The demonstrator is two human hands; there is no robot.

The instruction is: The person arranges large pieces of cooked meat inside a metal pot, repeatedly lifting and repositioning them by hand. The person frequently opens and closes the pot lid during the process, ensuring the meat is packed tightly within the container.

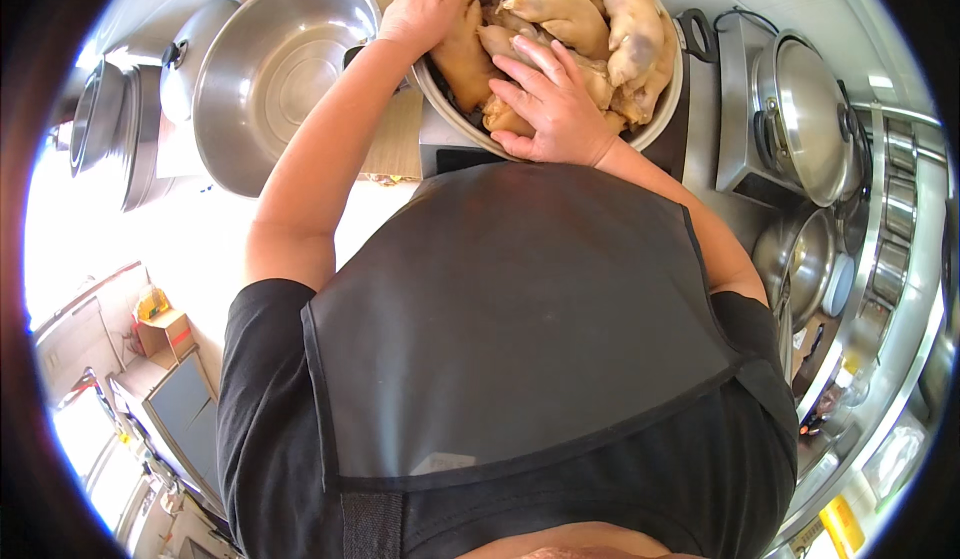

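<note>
Before me is a wide metal pot [667,128] with a black side handle, heaped with pig's trotters [562,19]. My left hand [427,4] lies over the pot's left side, its fingers together on the trotters there; whether it grips one I cannot tell. My right hand [551,105] rests at the near side of the heap with its fingers spread, touching the trotters and holding nothing that shows. A large stainless steel basin [292,86] stands left of the pot, partly behind my left forearm.
A lidded steel pot [810,120] sits on a metal appliance [739,109] at the right. Nearer on that side is a steel bowl [802,259]. More steel basins [139,135] stand at the far left. A cardboard box [166,334] rests on a cabinet at the lower left.
</note>
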